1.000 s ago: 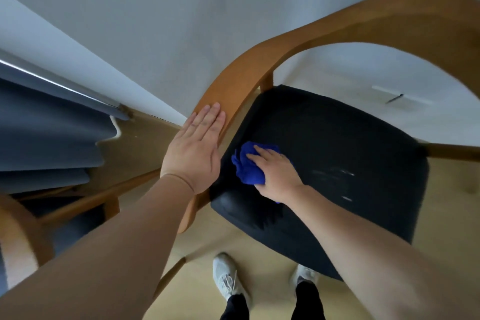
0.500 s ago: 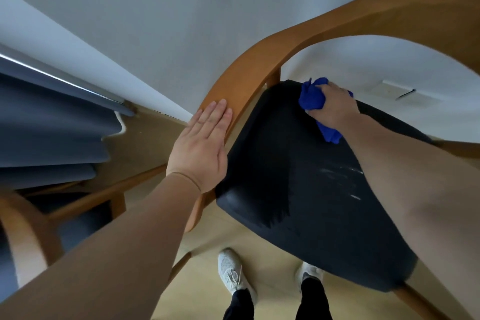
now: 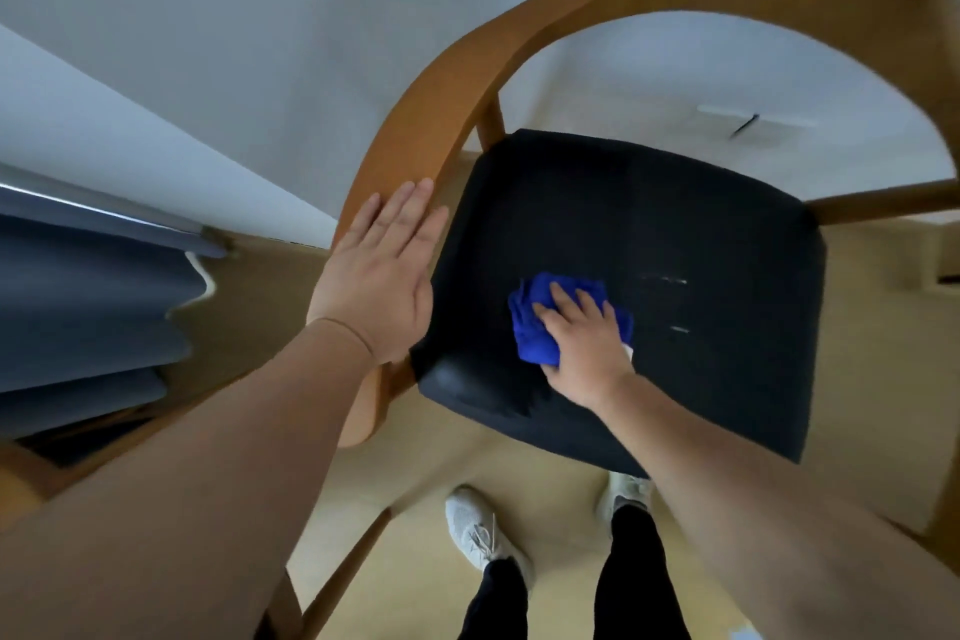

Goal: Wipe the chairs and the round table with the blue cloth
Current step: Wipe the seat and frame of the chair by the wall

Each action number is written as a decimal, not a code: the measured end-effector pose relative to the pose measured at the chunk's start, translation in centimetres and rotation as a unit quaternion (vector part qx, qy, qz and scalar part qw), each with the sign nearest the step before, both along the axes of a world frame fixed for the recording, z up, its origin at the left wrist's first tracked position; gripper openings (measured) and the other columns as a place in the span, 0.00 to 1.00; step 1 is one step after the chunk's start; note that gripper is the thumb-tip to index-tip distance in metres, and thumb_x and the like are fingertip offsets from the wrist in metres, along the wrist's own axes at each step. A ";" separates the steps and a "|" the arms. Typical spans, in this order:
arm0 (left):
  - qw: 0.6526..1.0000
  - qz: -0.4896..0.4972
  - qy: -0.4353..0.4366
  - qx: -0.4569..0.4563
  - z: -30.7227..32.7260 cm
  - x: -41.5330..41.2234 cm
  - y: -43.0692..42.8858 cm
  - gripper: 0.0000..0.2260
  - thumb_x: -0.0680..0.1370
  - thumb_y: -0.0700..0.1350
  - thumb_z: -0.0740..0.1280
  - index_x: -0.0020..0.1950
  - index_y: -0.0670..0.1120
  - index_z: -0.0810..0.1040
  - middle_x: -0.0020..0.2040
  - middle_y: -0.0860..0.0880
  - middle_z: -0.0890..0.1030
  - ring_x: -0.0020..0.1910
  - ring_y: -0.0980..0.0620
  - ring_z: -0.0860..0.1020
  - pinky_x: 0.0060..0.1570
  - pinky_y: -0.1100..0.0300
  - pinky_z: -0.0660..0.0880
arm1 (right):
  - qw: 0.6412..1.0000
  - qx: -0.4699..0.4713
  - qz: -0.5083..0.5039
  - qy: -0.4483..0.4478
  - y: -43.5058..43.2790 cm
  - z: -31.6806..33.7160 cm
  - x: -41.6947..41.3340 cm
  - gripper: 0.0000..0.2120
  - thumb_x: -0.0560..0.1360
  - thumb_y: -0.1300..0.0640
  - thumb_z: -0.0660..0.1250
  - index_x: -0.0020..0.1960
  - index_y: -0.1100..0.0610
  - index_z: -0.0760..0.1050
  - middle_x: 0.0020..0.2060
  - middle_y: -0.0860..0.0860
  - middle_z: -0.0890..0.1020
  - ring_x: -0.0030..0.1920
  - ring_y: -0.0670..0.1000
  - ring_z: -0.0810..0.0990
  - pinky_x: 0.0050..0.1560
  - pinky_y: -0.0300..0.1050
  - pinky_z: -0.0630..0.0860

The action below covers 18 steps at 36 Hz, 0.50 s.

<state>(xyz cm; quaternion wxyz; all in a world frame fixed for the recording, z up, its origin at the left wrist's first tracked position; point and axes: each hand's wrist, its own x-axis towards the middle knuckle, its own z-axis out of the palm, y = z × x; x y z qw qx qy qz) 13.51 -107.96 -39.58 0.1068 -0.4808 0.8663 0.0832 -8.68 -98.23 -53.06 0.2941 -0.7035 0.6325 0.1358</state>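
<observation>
A wooden chair (image 3: 415,130) with a curved armrest and a black padded seat (image 3: 675,224) stands right below me. My right hand (image 3: 587,333) presses the bunched blue cloth (image 3: 535,327) onto the front left part of the seat. My left hand (image 3: 379,276) lies flat on the curved wooden armrest at the seat's left side, fingers together and holding nothing. A few pale streaks (image 3: 665,281) mark the seat just right of the cloth. The round table is out of view.
A second wooden chair (image 3: 21,478) shows at the lower left edge. Grey-blue curtains (image 3: 88,307) hang at the left beside a white wall (image 3: 260,42). My two feet in white shoes (image 3: 483,530) stand on the beige floor in front of the seat.
My right hand has drawn the blue cloth from the seat's back left corner toward the front, ending near the front left. My left hand has stayed on the armrest.
</observation>
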 end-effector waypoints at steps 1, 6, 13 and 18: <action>0.999 -0.039 -0.009 0.013 -0.1 0.0 -0.1 0.27 0.77 0.49 0.45 0.76 0.46 0.59 0.77 0.45 0.54 0.76 0.48 0.49 0.74 0.51 0.43 | 1.000 -0.006 0.004 0.001 1.8 0.1 0.6 0.37 0.66 0.47 0.73 0.73 0.50 0.67 0.75 0.54 0.63 0.72 0.64 0.64 0.70 0.64 0.60; 0.977 -0.193 -0.076 0.050 -0.4 -0.1 -0.7 0.26 0.77 0.52 0.45 0.71 0.49 0.68 0.75 0.47 0.63 0.76 0.49 0.53 0.74 0.47 0.45 | 0.999 -0.004 0.035 -0.024 10.0 0.2 3.3 0.41 0.46 0.45 0.81 0.59 0.51 0.80 0.64 0.55 0.78 0.58 0.64 0.80 0.55 0.67 0.75; 0.968 -0.229 -0.079 0.062 0.1 -0.2 -0.8 0.23 0.77 0.52 0.47 0.68 0.51 0.72 0.67 0.51 0.74 0.71 0.50 0.65 0.74 0.47 0.47 | 0.997 -0.010 0.033 -0.070 11.2 0.6 2.5 0.40 0.50 0.46 0.79 0.61 0.50 0.78 0.64 0.55 0.78 0.57 0.62 0.80 0.55 0.62 0.77; 0.974 -0.216 -0.049 0.045 0.0 -0.1 -0.9 0.21 0.75 0.50 0.50 0.62 0.49 0.77 0.58 0.51 0.79 0.60 0.51 0.73 0.73 0.52 0.52 | 0.987 -0.089 -0.027 -0.134 7.1 1.7 -0.4 0.37 0.54 0.55 0.79 0.63 0.57 0.77 0.63 0.61 0.77 0.56 0.65 0.80 0.54 0.61 0.78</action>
